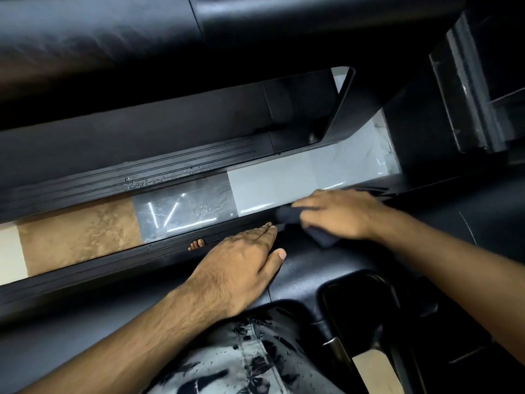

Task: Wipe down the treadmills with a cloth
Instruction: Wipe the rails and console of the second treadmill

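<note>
The cloth [318, 231] is dark, soft and limp, bunched on the treadmill's [326, 268] black cover near its side edge; it should be light and slide easily if pressed under a flat palm. The right hand [341, 214] lies spread over the cloth, fingers loosely curled onto it. The left hand [241, 265] rests open and empty just beside the cloth, bracing on the treadmill.

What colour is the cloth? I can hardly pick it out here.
Dark navy-grey cloth, under the right hand; head view.
</note>
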